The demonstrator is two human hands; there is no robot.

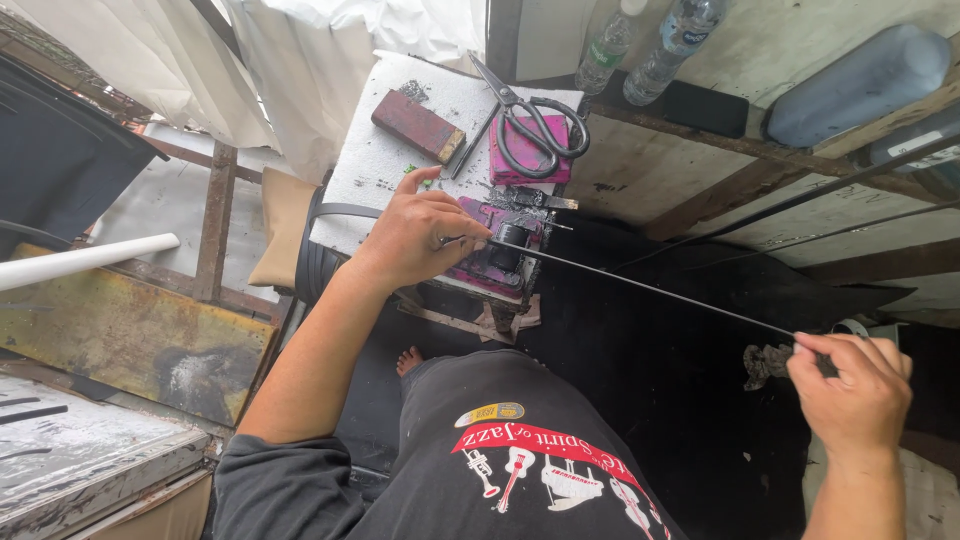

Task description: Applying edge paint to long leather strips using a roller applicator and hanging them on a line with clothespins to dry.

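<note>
A: Left hand (pixel 415 235) rests on the pink-stained block with a small black fitting (pixel 500 250), at the near edge of the white foam-topped counter (pixel 370 165). Fingers pressed together at the tips, pinching the near end of the long thin dark metal rod (pixel 650 288).

B: And the right hand (pixel 850 395)?

A: Low at the right, well apart from the counter. Fingers curled shut around the rod's far end, so the rod spans straight between both hands, across the black cloth (pixel 680 380) on the lap and floor.

B: How far along does it look?

A: My guess: the rod is seated at the block and held taut, with the working of it under way. Nothing shows it cut or finished. More thin dark rods (pixel 800 200) lie against the wooden wall, which may be waiting their turn; cannot tell.

B: Other kit?

A: Large black-handled scissors (pixel 535 125) lie on a pink block (pixel 530 160) at the back, untouched. A dark red rectangular block (pixel 418 125) is beside them. Two clear plastic bottles (pixel 645 45) stand beyond.
</note>
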